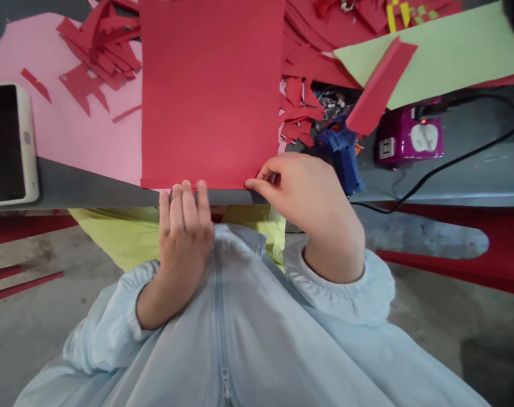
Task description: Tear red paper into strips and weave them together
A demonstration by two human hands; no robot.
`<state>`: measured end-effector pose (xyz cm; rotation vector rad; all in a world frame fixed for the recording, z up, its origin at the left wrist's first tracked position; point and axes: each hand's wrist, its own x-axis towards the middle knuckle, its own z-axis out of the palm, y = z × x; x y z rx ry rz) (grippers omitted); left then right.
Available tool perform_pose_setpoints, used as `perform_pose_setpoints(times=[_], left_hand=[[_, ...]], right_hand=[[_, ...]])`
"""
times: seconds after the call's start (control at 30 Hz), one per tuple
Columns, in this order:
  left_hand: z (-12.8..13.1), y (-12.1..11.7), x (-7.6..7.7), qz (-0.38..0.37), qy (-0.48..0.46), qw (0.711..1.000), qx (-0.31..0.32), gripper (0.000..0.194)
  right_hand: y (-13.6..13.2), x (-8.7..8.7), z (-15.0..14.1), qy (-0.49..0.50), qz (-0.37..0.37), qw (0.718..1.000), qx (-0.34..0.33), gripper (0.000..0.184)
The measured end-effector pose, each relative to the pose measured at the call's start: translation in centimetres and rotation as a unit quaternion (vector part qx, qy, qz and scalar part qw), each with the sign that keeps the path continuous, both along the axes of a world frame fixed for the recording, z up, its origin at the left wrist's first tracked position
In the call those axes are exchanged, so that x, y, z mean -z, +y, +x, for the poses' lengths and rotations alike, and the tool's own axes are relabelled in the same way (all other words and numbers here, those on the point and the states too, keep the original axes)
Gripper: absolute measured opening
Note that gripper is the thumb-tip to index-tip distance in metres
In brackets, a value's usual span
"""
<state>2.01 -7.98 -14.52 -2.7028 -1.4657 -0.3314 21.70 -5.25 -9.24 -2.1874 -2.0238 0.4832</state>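
A large red sheet of paper (210,96) lies in front of me, with a narrow fold along its near edge. My left hand (183,232) rests flat with its fingers stretched out, the fingertips on that folded edge left of its middle. My right hand (305,183) pinches the same edge between thumb and forefinger, close to the right corner. Just beyond the right hand lies a blue glue gun (344,152). A folded red paper strip (382,87) leans over its upper part.
A phone (11,144) lies at the left on pink paper (91,152), near red scraps (102,48). To the right are a green sheet (443,51), a purple power adapter (409,135) and a black cable (447,164). The table's near edge (452,199) runs before me.
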Motion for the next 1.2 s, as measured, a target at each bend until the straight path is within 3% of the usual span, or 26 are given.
perform_pose_setpoints(times=[0.47, 0.6, 0.77, 0.93, 1.2], left_hand=[[0.4, 0.4, -1.7, -0.025, 0.010, 1.000, -0.006, 0.055], [0.8, 0.1, -1.4, -0.012, 0.003, 1.000, -0.001, 0.057], [1.1, 0.0, -0.1, 0.023, -0.053, 0.995, 0.076, 0.066], [1.2, 0.2, 0.1, 0.071, 0.003, 0.995, 0.073, 0.061], [1.5, 0.2, -0.3, 0.025, -0.007, 0.998, 0.052, 0.059]], right_hand=[[-0.5, 0.5, 0.9, 0.003, 0.007, 1.000, 0.014, 0.022], [-0.5, 0.5, 0.8, -0.001, 0.010, 1.000, 0.013, 0.022], [-0.5, 0.6, 0.8, -0.007, 0.019, 1.000, 0.008, 0.022], [-0.5, 0.6, 0.8, -0.017, 0.013, 1.000, 0.003, 0.023], [-0.4, 0.5, 0.8, -0.033, -0.008, 0.999, -0.007, 0.025]])
